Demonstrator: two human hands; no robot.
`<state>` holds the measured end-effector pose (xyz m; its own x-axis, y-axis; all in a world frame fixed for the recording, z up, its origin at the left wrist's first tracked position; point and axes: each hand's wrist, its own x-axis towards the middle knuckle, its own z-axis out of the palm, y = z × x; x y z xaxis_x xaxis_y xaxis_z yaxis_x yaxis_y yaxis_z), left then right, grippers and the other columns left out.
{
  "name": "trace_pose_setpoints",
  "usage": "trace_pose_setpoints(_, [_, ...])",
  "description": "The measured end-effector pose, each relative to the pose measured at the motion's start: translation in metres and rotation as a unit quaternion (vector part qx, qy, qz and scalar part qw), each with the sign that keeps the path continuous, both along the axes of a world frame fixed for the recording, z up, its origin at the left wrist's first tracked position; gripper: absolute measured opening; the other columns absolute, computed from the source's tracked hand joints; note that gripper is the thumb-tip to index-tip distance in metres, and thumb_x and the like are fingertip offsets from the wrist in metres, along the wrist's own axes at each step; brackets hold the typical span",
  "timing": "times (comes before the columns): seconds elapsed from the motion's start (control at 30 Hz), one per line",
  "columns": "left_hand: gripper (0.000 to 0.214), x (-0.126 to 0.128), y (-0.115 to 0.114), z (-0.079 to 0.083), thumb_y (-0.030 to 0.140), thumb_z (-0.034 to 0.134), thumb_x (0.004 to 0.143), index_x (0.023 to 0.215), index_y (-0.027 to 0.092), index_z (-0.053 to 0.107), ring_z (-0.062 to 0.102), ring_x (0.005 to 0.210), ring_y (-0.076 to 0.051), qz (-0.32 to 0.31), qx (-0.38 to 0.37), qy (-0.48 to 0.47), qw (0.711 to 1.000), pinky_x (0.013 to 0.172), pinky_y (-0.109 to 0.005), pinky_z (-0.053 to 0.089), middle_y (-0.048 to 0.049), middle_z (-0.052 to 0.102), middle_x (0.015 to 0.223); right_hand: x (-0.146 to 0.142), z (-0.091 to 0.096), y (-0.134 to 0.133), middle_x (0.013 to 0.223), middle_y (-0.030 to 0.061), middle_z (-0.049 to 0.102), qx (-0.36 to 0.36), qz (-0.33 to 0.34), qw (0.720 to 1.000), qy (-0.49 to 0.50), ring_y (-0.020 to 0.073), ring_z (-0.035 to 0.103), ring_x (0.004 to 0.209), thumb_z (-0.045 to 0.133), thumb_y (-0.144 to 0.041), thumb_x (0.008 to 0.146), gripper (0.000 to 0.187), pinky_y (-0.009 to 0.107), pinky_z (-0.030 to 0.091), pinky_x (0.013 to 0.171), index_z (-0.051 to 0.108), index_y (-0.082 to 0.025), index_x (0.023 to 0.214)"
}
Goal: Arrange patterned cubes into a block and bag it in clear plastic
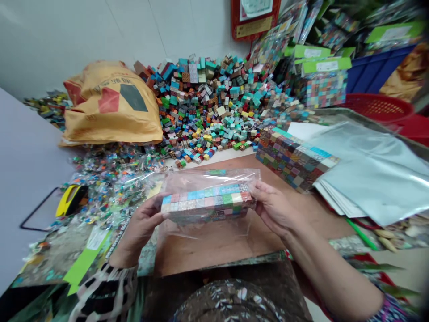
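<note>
Between both hands is a long block of small coloured cubes, lying inside a clear plastic bag. My left hand grips the block's left end, thumb on the near side. At the right end, my right hand pinches the bag and the block's corner between thumb and fingers. The bag's clear film spreads beyond the block at the back and front. Under it lies a brown board. A larger block of stacked patterned cubes stands on the board's far right part.
Loose cubes are heaped along the wall beside a yellow sack. Small packets cover the left, near a yellow-black cutter. Clear bags lie at right, before a red basket and a blue crate.
</note>
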<state>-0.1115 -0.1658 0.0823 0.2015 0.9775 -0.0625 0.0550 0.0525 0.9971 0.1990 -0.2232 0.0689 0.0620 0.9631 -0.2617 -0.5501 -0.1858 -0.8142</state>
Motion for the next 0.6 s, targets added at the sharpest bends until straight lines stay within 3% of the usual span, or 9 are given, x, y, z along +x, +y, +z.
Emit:
trace_pose_setpoints(0.23, [0.048, -0.012, 0.009, -0.009, 0.029, 0.086, 0.061, 0.108, 0.022, 0.074, 0.069, 0.096, -0.023, -0.004, -0.009, 0.02, 1.0, 0.088, -0.029, 0.051, -0.006, 0.077, 0.105, 0.0, 0.002, -0.001, 0.077, -0.001, 0.063, 0.004, -0.005, 1.0, 0.006, 0.013, 0.05, 0.068, 0.088, -0.05, 0.057, 0.044, 0.027, 0.038, 0.064, 0.064, -0.021, 0.08])
trace_pose_setpoints(0.6, [0.048, -0.011, 0.008, -0.002, 0.03, 0.085, 0.064, 0.11, 0.026, 0.074, 0.067, 0.105, -0.026, -0.004, -0.018, 0.054, 0.998, 0.096, -0.034, 0.048, -0.0043, 0.076, 0.11, 0.003, 0.014, -0.015, 0.076, -0.0002, 0.058, -0.013, 0.011, 0.999, -0.028, 0.014, 0.045, 0.069, 0.079, -0.06, 0.066, 0.045, 0.029, 0.033, 0.065, 0.061, -0.021, 0.079])
